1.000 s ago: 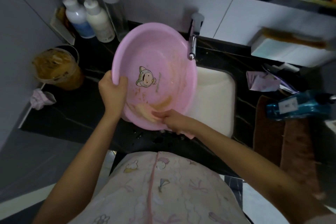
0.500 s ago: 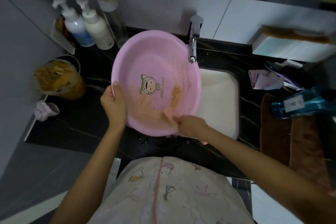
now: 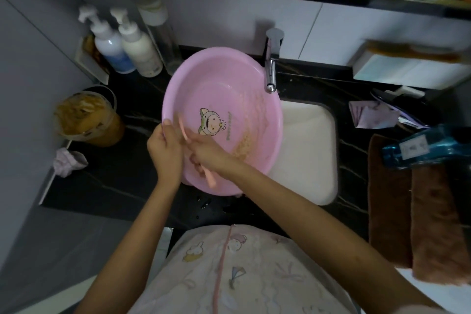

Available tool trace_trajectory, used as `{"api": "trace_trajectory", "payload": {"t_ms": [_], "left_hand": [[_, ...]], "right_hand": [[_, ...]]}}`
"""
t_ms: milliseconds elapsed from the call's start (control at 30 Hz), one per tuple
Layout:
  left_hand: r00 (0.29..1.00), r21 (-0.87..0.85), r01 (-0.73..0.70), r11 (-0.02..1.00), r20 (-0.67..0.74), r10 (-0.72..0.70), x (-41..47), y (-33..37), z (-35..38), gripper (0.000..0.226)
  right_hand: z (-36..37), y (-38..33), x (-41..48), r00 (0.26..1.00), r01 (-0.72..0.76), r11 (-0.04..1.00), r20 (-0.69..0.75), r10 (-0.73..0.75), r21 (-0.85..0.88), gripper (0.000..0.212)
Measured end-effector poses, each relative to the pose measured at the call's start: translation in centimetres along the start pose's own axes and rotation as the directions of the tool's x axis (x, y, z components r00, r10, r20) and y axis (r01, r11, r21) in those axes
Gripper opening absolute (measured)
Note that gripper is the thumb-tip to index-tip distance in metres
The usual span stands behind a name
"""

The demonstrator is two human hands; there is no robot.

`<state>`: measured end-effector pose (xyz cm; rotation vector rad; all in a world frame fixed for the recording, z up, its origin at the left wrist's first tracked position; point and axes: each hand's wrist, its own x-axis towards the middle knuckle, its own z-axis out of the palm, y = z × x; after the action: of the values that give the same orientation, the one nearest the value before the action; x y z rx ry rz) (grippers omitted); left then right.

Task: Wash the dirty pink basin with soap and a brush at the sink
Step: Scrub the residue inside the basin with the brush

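One brush [image 3: 209,177] in right hand [image 3: 207,153], diagonal across pink basin [image 3: 229,76], tip upper-left.

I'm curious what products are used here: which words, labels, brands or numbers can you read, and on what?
No text here is legible.
pink basin: a short line of print beside the cartoon figure, too small and blurred to read.
blue bottle: white label, its print blurred.
bluish pump bottle: no readable text.
cream pump bottle: faint print low down, unreadable.
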<state>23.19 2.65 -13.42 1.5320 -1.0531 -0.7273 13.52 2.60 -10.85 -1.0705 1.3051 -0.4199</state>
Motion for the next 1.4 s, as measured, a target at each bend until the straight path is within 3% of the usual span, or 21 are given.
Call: {"api": "trace_trajectory", "payload": {"t_ms": [67,133,300,367,433,500,600,667,733,800,867,967,1067,1133,1200,1267,1333,1400], "left_hand": [[1.0,0.016,0.017,1.0,-0.012,-0.016,0.0,0.2,0.1,0.042],[0.998,0.029,0.066,0.997,-0.002,-0.066,-0.4,-0.3,0.0,0.042],[0.988,0.056,0.147,0.988,-0.045,-0.145,-1.8,-2.9,0.1,0.04],[0.986,0.045,0.16,0.986,-0.054,-0.158,-1.6,-3.3,0.0,0.031],[0.986,0.048,0.165,0.985,-0.027,-0.164,-1.5,-3.0,-0.1,0.02],[0.984,0.089,0.175,0.981,0.009,-0.176,-1.4,-2.5,0.1,0.02],[0.983,0.147,0.178,0.973,0.026,-0.184,-1.4,-2.0,0.4,0.023],[0.981,0.179,0.184,0.966,0.025,-0.192,-1.3,-2.0,0.4,0.034],[0.984,0.208,0.163,0.964,0.03,-0.173,-1.2,-2.1,0.4,0.043],[0.989,0.231,0.134,0.964,0.037,-0.146,-1.1,-2.2,0.3,0.041],[0.99,0.237,0.125,0.963,0.037,-0.138,-1.0,-2.2,0.3,0.037],[0.986,0.212,0.15,0.966,0.044,-0.163,-0.9,-2.1,0.2,0.035],[0.984,0.204,0.158,0.966,0.05,-0.171,-0.9,-2.1,0.2,0.035],[0.985,0.211,0.144,0.967,0.06,-0.16,-0.8,-2.2,0.1,0.035],[0.986,0.221,0.142,0.965,0.054,-0.158,-0.7,-2.3,0.0,0.035],[0.986,0.236,0.14,0.962,0.054,-0.157,-0.6,-2.5,-0.1,0.035],[0.987,0.244,0.132,0.961,0.057,-0.15,-0.6,-2.6,-0.2,0.035],[0.987,0.242,0.13,0.962,0.056,-0.148,-0.5,-2.7,-0.1,0.034]], "right_hand": [[-0.5,0.0,1.7,0.988,0.118,0.948,-0.059,-0.141,-0.295,0.051],[-1.6,1.8,2.6,0.989,0.108,0.837,-0.027,-0.145,-0.536,0.053],[-3.0,5.7,-0.8,0.993,0.085,0.688,0.117,0.0,-0.721,0.045],[-3.5,7.0,-2.6,0.97,0.047,0.627,0.186,0.158,-0.777,0.043],[-4.8,8.7,-3.0,0.955,-0.088,0.522,0.078,0.288,-0.848,0.041],[-6.4,9.9,-2.5,0.931,-0.299,0.445,-0.154,0.332,-0.844,0.041],[-7.8,10.3,0.1,0.906,-0.424,0.565,-0.343,0.25,-0.708,0.053],[-7.5,9.9,1.9,0.919,-0.377,0.652,-0.351,0.178,-0.658,0.056],[-6.1,9.4,2.5,0.966,-0.227,0.687,-0.25,0.068,-0.69,0.057],[-4.6,9.4,1.1,0.999,-0.028,0.661,-0.034,0.003,-0.75,0.054],[-4.5,9.8,-0.8,0.992,0.042,0.569,0.101,0.072,-0.821,0.051],[-7.0,10.1,-0.4,0.989,-0.112,0.456,-0.055,0.138,-0.883,0.05],[-8.2,9.5,2.3,0.97,-0.232,0.593,-0.232,0.077,-0.771,0.052],[-7.3,8.7,4.0,0.974,-0.157,0.69,-0.225,-0.009,-0.706,0.053],[-5.8,8.4,4.4,0.99,-0.02,0.726,-0.115,-0.082,-0.687,0.052],[-4.7,9.1,3.1,0.992,0.11,0.677,0.041,-0.118,-0.727,0.052],[-5.4,9.9,1.4,0.985,0.171,0.551,0.144,-0.092,-0.817,0.052],[-7.0,10.0,1.8,0.995,0.094,0.474,0.07,-0.068,-0.875,0.051]]}}
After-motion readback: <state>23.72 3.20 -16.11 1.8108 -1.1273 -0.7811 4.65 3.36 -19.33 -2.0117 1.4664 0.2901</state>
